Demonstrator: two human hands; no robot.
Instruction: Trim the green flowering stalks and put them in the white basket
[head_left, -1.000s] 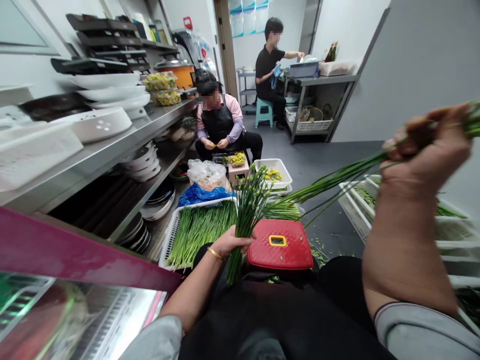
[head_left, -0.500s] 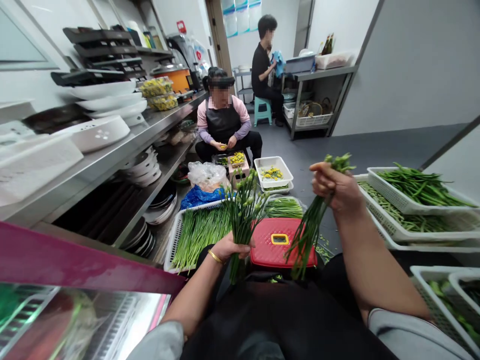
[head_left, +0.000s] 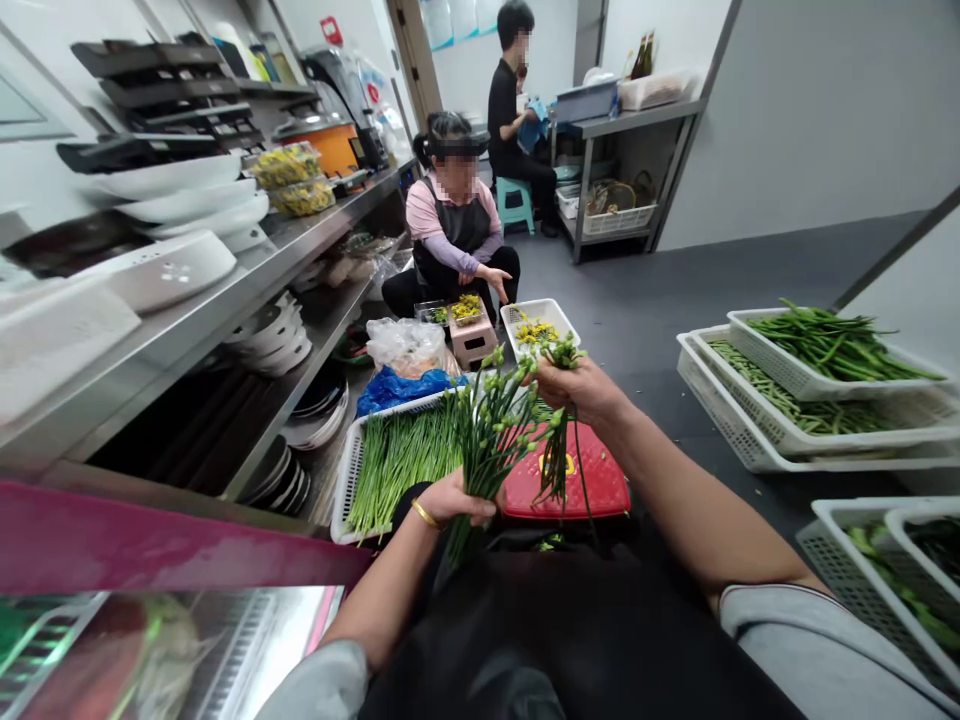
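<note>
In the head view, the left hand (head_left: 456,499) is closed around the lower stems of 1 full bunch of flowering chives (head_left: 486,432), held upright with the buds fanned out on top; the right hand (head_left: 586,390) is clamped on a smaller bunch (head_left: 556,458) just under its buds, the stems dangling over the red plastic stool (head_left: 606,478); whether the 2 bunches touch, I cannot tell; more green stems (head_left: 405,465) lie in the white basket (head_left: 345,495) to the left.

Both bunches should be light; the stems look firm yet bendy, probably a little slick and prone to slide within a loose grip; the buds look fragile, so the lower stems seem the safer hold, snug without crushing.
</note>
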